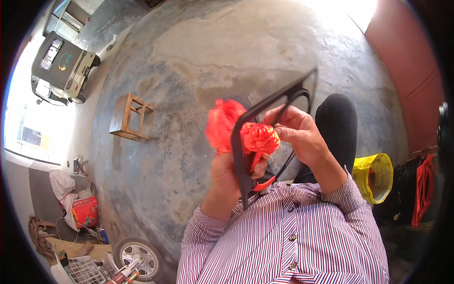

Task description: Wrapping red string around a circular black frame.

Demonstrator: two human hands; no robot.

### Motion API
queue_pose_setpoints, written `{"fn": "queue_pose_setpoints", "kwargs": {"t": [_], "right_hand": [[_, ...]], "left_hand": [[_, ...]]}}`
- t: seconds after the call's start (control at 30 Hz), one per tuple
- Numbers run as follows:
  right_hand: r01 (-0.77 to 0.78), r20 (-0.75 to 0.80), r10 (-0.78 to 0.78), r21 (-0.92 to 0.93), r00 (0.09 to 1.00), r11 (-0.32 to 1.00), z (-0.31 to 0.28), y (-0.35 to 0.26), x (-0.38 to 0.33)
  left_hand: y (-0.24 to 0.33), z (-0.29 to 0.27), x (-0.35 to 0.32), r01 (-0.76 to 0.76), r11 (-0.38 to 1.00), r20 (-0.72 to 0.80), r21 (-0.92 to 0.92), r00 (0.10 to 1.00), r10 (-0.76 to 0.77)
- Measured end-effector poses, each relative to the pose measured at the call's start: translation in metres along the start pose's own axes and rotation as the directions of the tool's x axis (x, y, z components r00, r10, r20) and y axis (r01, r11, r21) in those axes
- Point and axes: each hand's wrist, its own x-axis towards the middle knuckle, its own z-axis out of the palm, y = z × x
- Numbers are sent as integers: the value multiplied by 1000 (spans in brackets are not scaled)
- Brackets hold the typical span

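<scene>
A bright red bundle of gathered ribbon or cord (261,138) is in front of my body, with a second, looser and blurred red clump (224,124) to its left. My left hand (226,177) is closed round the base of the red bundle, thumb toward me. Across it runs a stiff black angular band (239,142), bent at a corner, and a thinner black strip (306,94) curves from it past my right fingers. My right hand (302,135) is pinched on this strip beside the bundle, its fingertips partly hidden. Below sits a red-edged black piece (265,183).
A wooden stool (130,117) lies on its side on the concrete floor. A yellow bucket-like container (373,177) stands by my right knee, near red cords (424,189). A wheel (138,259) and a white rack (86,271) are lower left. A small vehicle (64,68) stands far left.
</scene>
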Motion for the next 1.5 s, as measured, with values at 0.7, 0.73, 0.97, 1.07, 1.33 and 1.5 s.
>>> {"fn": "queue_pose_setpoints", "kwargs": {"t": [0.7,0.73,0.97,1.07,1.33,1.5], "right_hand": [[318,-196,-268,297,943,900,-2,-39,0],[295,-164,-255,306,953,905,-9,-41,-2],[155,-66,-160,-76,985,985,-29,-8,-14],[152,-99,-161,-94,982,984,-29,-5,-9],[115,-48,-248,-789,968,604,-18,-23,-15],[42,-53,-202,-898,978,437,-13,-14,-11]], "left_hand": [[12,-13,-6,-278,949,23,148,960,278],[13,-16,-7,-280,949,18,146,960,280],[18,-17,-10,-277,948,-81,154,953,292],[20,-17,-9,-255,958,-90,131,959,268],[20,-21,-7,-206,974,-64,98,975,212],[19,-13,-5,-96,990,-80,101,991,104]]}}
